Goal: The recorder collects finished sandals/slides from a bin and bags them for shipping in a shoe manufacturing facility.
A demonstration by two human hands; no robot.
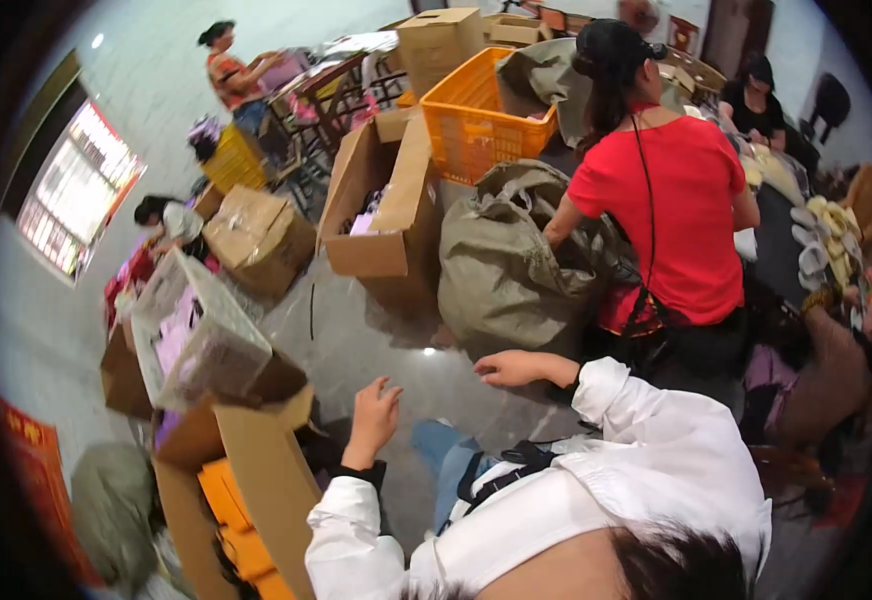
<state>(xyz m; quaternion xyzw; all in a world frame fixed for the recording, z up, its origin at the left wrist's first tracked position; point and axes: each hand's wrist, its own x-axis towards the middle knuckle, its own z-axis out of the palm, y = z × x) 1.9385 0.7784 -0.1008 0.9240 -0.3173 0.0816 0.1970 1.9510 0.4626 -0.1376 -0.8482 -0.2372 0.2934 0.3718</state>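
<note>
My left hand (372, 425) is held up above the grey floor, its fingers loosely bent and apart, with nothing in it. Beside it on the left stands an open cardboard box (274, 500) with orange packs (241, 525) inside. My right hand (514, 368) stretches leftward over the floor, palm down and fingers extended, also holding nothing. Just beyond it sits a large olive-green sack (496, 270), which it does not visibly touch. White sleeves and dark cuffs cover both my forearms.
A person in a red shirt (671, 210) reaches into the sack. Ahead stand a tall open carton (371, 255) and an orange crate (486, 140). A white crate (211, 345) with lilac items is at left. Other people work farther back; pale yellow pieces (836, 235) lie at right.
</note>
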